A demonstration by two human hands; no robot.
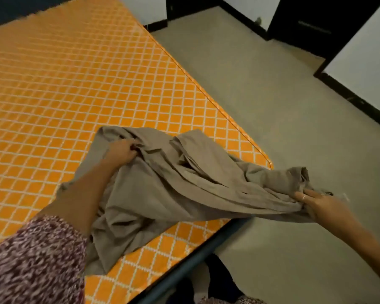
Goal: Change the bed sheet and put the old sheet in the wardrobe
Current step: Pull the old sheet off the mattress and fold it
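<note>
The left hand (121, 151) has its fingers curled into a fold of the grey-beige sheet (173, 183), which lies bunched on the orange lattice-patterned mattress (64, 84). From that grip the cloth stretches rightward past the mattress corner to the right hand (320, 205), which pinches its far end over the floor (272, 106). No writing is readable. The right fingertips are hidden in fabric.

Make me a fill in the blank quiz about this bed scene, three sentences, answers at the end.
1. The crumpled grey-beige cloth sheet lies partly on the ____ diamond-patterned mattress.
2. The left hand grips the sheet over the ____.
3. The right hand holds the sheet's end out over the ____.

Answers: orange; mattress; floor
</note>
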